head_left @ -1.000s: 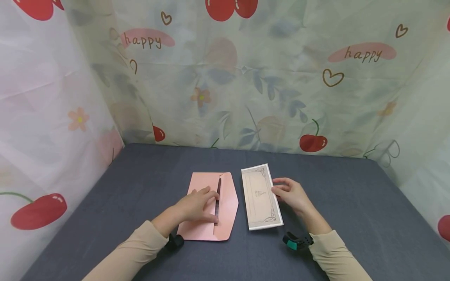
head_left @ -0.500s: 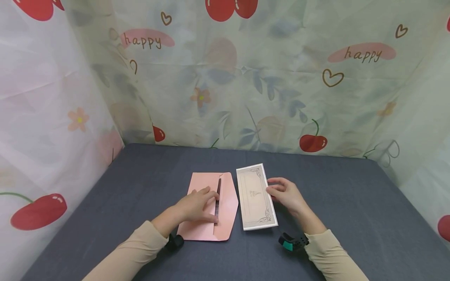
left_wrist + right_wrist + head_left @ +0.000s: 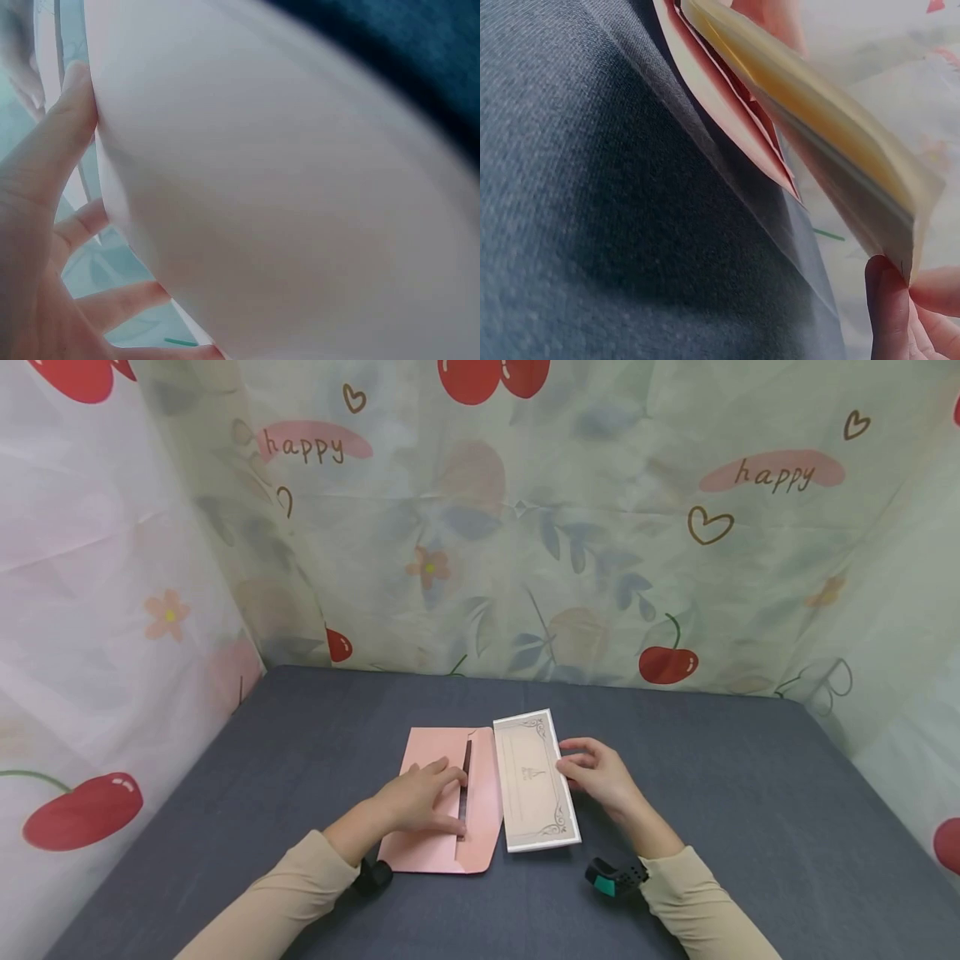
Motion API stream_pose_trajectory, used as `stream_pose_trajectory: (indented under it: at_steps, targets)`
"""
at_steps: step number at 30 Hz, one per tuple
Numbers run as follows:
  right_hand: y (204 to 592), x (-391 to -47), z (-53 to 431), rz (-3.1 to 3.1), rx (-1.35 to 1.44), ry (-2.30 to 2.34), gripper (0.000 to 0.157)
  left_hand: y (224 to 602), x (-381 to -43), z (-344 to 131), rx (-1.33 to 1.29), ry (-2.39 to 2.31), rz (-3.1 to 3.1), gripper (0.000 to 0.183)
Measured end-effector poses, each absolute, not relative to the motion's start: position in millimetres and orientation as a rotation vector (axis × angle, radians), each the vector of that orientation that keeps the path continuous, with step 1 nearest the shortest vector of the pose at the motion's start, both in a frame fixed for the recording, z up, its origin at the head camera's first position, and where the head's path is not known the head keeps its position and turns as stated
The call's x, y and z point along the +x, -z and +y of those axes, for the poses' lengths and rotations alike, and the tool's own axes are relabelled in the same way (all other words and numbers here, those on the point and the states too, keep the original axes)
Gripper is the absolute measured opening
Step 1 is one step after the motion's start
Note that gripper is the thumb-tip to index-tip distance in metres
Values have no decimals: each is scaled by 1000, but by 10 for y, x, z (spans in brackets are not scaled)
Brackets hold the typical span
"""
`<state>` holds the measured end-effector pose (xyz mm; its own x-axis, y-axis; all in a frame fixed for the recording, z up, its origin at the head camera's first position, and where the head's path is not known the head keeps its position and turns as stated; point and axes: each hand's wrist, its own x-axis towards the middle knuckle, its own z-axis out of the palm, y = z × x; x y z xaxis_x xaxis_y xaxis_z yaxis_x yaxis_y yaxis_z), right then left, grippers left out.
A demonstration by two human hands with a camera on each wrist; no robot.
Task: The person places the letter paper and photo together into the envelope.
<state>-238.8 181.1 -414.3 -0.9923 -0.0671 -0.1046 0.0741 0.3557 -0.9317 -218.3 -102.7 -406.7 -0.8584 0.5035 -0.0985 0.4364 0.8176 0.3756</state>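
Note:
A pink envelope [image 3: 427,843] lies on the table with its pointed flap spread out to the right. My left hand [image 3: 412,797] holds it by its front panel, thumb and fingertips at the edge of the mouth, where a dark slit gapes. Just right of it, my right hand [image 3: 603,781] pinches the right edge of a folded cream card [image 3: 532,785] with a scrolled border. The card is tilted and its left edge covers the flap's tip in the head view. In the right wrist view, the thumb [image 3: 889,307] presses against the card's edge.
A dark grey cloth [image 3: 697,752] covers the table. Curtains [image 3: 480,527] printed with cherries and flowers stand behind and at both sides. A black band with a teal patch [image 3: 606,885] is on the right wrist.
My right hand has moved left with the card, which now overlaps the envelope's flap instead of standing apart from it. My left hand and the envelope have stayed in place.

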Motion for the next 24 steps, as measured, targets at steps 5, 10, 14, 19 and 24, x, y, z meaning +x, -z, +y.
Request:
stream_pose_trajectory:
  at_steps: [5, 10, 14, 19, 24]
  targets:
    - [4155, -2389, 1770, 2481, 0, 1719, 39, 4093, -2211, -1019, 696, -502, 2806, 61]
    - [4173, -2390, 1734, 2484, -12, 1722, 38, 4114, -2224, -1015, 675, -482, 2810, 61]
    - [4184, -2398, 1705, 2475, -10, 1730, 38, 4118, -2228, -1019, 685, -483, 2810, 60]
    - [4196, -2398, 1671, 2475, -9, 1727, 37, 4111, -2225, -1014, 676, -487, 2803, 60]
    - [4205, -2400, 1631, 2459, 9, 1736, 37, 4099, -2221, -1013, 660, -487, 2800, 60]
